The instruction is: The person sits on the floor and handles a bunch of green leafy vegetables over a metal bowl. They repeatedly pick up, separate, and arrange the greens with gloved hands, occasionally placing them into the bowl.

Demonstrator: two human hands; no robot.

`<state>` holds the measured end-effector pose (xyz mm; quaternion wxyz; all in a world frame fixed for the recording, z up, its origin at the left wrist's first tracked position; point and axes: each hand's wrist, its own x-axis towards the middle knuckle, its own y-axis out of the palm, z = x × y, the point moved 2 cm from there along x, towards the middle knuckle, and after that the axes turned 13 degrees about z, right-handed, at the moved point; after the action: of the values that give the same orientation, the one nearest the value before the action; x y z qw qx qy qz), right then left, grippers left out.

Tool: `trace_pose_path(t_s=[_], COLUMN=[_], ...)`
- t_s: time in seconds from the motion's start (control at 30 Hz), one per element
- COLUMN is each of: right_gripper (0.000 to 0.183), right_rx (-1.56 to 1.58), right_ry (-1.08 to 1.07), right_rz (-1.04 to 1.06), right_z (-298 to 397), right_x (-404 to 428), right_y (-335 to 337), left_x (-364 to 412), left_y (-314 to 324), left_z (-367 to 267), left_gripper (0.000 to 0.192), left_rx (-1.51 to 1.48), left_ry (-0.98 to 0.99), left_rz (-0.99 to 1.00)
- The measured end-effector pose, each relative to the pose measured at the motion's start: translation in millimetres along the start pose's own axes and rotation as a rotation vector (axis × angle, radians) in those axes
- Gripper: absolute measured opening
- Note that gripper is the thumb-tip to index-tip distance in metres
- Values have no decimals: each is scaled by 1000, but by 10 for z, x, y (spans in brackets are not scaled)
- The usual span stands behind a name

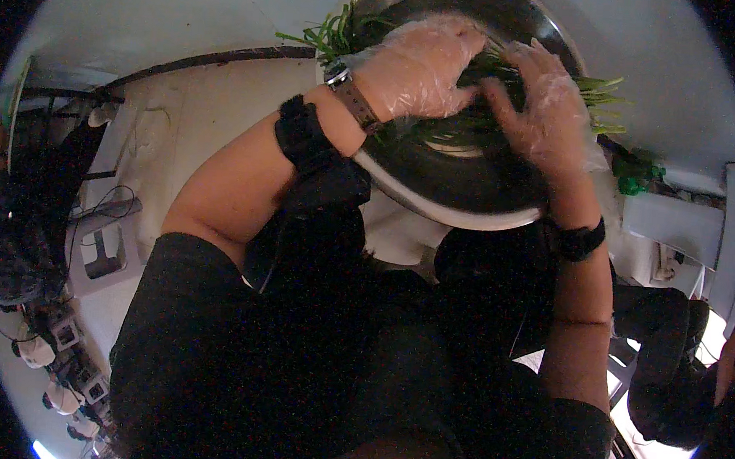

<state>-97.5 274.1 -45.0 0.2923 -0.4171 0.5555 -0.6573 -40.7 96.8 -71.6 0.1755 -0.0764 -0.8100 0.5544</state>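
A wide round metal basin (469, 220) sits in front of me, at the top of the view. Long thin green stems (462, 131) lie across it, and their ends (603, 99) stick out past the rim on both sides. My left hand (424, 69), in a clear plastic glove, is over the stems with thumb and fingers apart. Facing it, my right hand (548, 108) wears a similar glove, slightly blurred. The fingertips of both hands meet the stems near the basin's middle. Whether either hand grips any stems cannot be made out.
A pale table or board surface (218, 94) extends left of the basin. Grey plastic stools (104, 251) stand at far left, near a person in dark clothes (19, 246). Another person's dark-clothed leg (657, 348) is at right. A green bottle (635, 183) lies beyond the basin's right side.
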Motion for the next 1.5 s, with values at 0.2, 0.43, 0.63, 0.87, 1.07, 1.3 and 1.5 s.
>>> trace_pose_path(t_s=[0.2, 0.43, 0.63, 0.87, 1.07, 1.3, 1.5], right_gripper=[69, 70, 69, 56, 59, 58, 50], right_rx=[-247, -296, -311, -209, -257, -259, -208], right_ry=[-15, -10, 9, 29, 48, 83, 41], right_rz=[422, 507, 553, 507, 509, 525, 354], right_z=[25, 22, 70, 42, -34, -34, -53], right_x=[-57, -53, 10, 71, 216, 322, 248], right_y=[159, 228, 230, 190, 407, 516, 506], left_x=[-96, -66, -90, -13, 48, -9, 67], left_y=[205, 227, 146, 287, 95, 262, 269], left_z=[-8, 5, 66, 294, 304, 588, 588], left_gripper=[88, 99, 95, 89, 90, 89, 91], left_rx=[186, 300, 291, 302, 224, 283, 205], left_ry=[-10, -146, -236, -193, -281, -96, -247], left_rz=[253, 450, 528, 373, 613, 276, 394])
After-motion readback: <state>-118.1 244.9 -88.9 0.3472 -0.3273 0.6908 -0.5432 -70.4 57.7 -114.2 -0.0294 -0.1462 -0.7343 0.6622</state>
